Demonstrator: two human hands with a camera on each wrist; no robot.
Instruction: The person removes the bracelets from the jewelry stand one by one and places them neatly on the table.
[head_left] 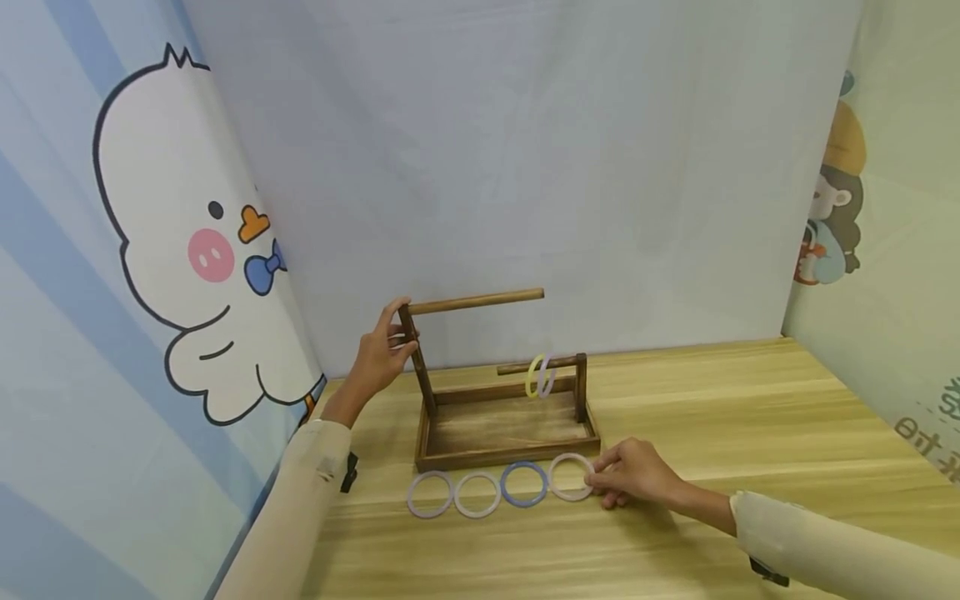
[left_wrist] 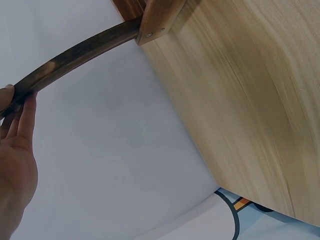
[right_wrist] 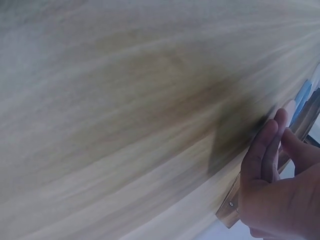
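Observation:
A dark wooden rack (head_left: 510, 454) with a tray base stands on the table. My left hand (head_left: 382, 354) grips its tall left post (head_left: 420, 367) near the top; the left wrist view shows thumb and fingers on either side of the post (left_wrist: 75, 55). At the rack's front lie a lilac bangle (head_left: 409, 496), a white bangle (head_left: 457, 496) and a blue bangle (head_left: 506, 483) in a row. At the row's right end, my right hand (head_left: 633, 475) pinches the edge of a pale pink bangle (head_left: 552, 475). A yellow bangle (head_left: 531, 377) and a light purple bangle (head_left: 546, 379) hang on the short lower bar.
The tall post carries a long upper bar (head_left: 480, 301) pointing right. A short right post (head_left: 581, 387) holds the lower bar. The wooden table (head_left: 712, 417) meets a grey-white curtain (head_left: 562, 167) behind and printed curtains at both sides.

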